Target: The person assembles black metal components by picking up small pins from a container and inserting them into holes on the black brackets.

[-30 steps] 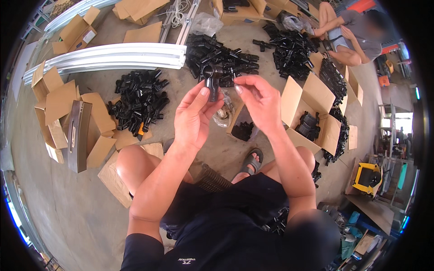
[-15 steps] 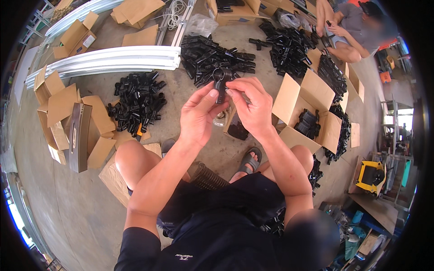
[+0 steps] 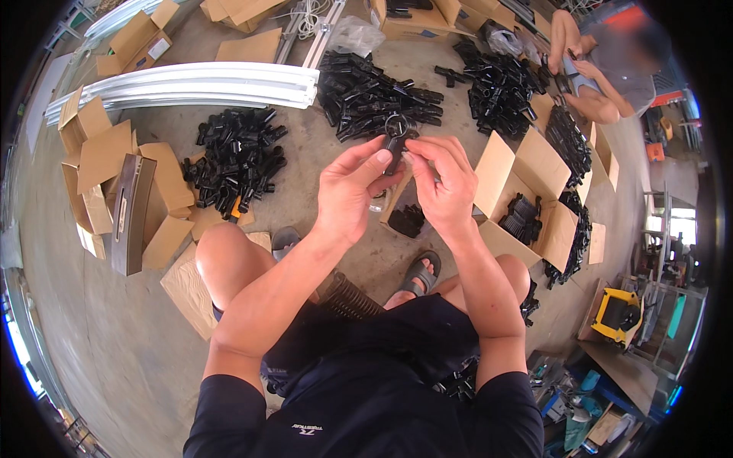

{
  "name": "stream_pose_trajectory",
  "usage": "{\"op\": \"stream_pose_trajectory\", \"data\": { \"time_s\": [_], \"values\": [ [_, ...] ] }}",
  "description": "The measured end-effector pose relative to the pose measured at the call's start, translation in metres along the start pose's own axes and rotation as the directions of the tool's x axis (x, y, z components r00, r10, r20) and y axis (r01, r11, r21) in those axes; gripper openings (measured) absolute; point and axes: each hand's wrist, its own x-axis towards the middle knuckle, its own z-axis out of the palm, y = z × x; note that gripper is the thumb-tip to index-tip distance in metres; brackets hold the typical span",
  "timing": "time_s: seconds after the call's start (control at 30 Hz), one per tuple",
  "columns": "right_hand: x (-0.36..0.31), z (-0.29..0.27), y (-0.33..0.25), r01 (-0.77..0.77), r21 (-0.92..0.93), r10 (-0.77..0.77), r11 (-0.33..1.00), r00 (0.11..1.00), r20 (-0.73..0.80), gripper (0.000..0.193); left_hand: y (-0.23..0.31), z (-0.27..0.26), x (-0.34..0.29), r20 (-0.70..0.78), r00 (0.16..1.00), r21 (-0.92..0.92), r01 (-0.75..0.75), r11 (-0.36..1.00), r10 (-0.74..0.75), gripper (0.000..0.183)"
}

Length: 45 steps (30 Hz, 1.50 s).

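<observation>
Held up before me is a black pipe clamp with a round ring at its far end. My left hand is closed around its lower stem, thumb on top. At the stem's right side, the fingertips of my right hand pinch together; whatever small piece is between them is too hidden to make out. Beyond the hands lies a heap of black fittings. Under my wrists stands a small open carton with dark parts in it.
More black fittings are heaped at left, and another pile lies far right. Open cardboard boxes stand left and right. White metal rails lie at far left. Another person sits at the far right.
The view has shifted slightly, so the hands and clamp appear a little farther right. The clamp's ring has turned a little; both hands keep their grip.
</observation>
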Motion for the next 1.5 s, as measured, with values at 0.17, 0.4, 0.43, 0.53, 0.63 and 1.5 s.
{"op": "stream_pose_trajectory", "data": {
  "time_s": [0.17, 0.4, 0.43, 0.53, 0.63, 1.5],
  "values": [
    [-0.001, 0.001, 0.002, 0.014, -0.105, -0.009, 0.994, 0.999, 0.049, 0.01, 0.004, 0.003, -0.005, -0.016, 1.0, 0.003, 0.014, 1.0, -0.014, 0.031],
    [0.01, -0.012, -0.014, -0.101, -0.075, 0.11, 0.992, 0.985, 0.131, 0.02, 0.001, -0.001, -0.006, 0.007, 1.0, -0.069, 0.013, 0.998, -0.013, 0.028],
    [0.011, -0.012, -0.017, -0.104, -0.074, 0.113, 0.992, 0.986, 0.121, 0.021, 0.002, 0.0, -0.006, 0.013, 1.0, -0.064, 0.013, 0.998, -0.012, 0.027],
    [0.004, -0.007, -0.011, -0.108, -0.07, 0.116, 0.992, 0.986, 0.123, 0.02, 0.003, 0.005, -0.008, 0.028, 0.999, -0.057, 0.018, 0.998, -0.016, 0.027],
    [0.001, -0.015, -0.002, 0.046, -0.314, 0.032, 0.948, 0.97, 0.241, 0.017, 0.002, 0.003, -0.009, 0.021, 1.0, -0.028, 0.022, 0.999, -0.022, 0.026],
    [0.006, -0.019, -0.013, -0.019, -0.162, 0.052, 0.987, 0.978, 0.204, 0.014, 0.002, 0.0, -0.008, 0.012, 1.0, -0.015, -0.008, 1.0, 0.008, 0.026]
  ]
}}
